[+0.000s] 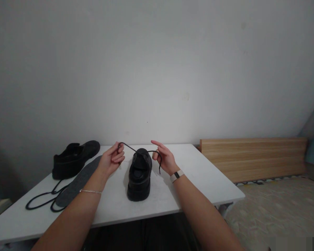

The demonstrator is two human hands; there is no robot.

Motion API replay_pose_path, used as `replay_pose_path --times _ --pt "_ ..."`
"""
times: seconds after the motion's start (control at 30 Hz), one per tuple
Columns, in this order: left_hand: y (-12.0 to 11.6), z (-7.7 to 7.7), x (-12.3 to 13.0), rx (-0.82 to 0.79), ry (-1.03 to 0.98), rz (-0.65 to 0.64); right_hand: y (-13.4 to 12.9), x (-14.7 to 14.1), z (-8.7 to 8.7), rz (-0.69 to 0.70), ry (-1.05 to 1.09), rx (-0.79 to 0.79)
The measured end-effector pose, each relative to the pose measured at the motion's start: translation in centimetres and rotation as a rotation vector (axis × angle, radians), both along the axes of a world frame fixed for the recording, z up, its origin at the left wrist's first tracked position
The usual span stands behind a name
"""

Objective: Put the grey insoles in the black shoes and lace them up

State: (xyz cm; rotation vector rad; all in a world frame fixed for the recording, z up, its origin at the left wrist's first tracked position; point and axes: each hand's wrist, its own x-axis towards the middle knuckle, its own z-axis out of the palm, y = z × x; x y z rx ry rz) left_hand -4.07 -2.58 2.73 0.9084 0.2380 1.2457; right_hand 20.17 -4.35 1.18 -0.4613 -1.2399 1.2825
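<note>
A black shoe point(139, 177) stands upright on the white table, heel towards me, its tongue showing. A black shoelace point(129, 146) runs out of its front to both sides. My left hand point(113, 158), left of the shoe, pinches the lace's left part between thumb and fingers. To the right, my right hand point(164, 157) has its index finger stretched out and its fingers apart. The lace's right end hangs loose in front of that palm, and I see no grip on it.
On the left of the white table point(199, 181) lie a second black shoe point(73, 158), a grey insole point(77, 183) and a looped black lace point(39, 200). A pale wall stands behind. To the right are a wooden board point(253, 158) and a mattress point(274, 209).
</note>
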Motion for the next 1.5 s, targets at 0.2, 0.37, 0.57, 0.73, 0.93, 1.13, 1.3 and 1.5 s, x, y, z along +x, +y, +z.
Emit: replay_pose_path --times 0.2,0.37,0.57,0.73,0.93,1.13,1.3,1.5 --pt "-0.2 -0.3 -0.1 0.163 0.242 0.049 1.1 -0.1 -1.2 -0.122 -0.239 0.016" --pt "1.3 -2.0 0.9 0.157 0.635 0.352 2.0 -0.6 -2.4 -0.203 -0.311 0.011" --pt "1.5 -2.8 1.6 0.238 0.757 0.295 2.0 -0.8 -2.6 -0.205 -0.367 0.022" --pt "1.9 -3.3 1.8 0.351 0.798 0.387 2.3 -1.1 -2.9 -0.285 -0.35 0.05" --pt "1.9 -3.4 2.4 0.462 0.843 0.541 2.6 -1.6 -3.0 -0.311 -0.268 0.044" --pt "1.8 -3.4 2.3 0.317 0.75 0.439 2.5 -1.6 -2.7 -0.231 -0.111 -0.051" --pt "1.8 -3.5 2.1 0.273 0.774 0.334 2.8 -1.0 -2.7 -0.165 0.019 -0.137" --pt "1.8 -3.3 2.1 0.173 0.63 0.334 3.3 -0.5 -2.6 -0.207 0.143 -0.171"
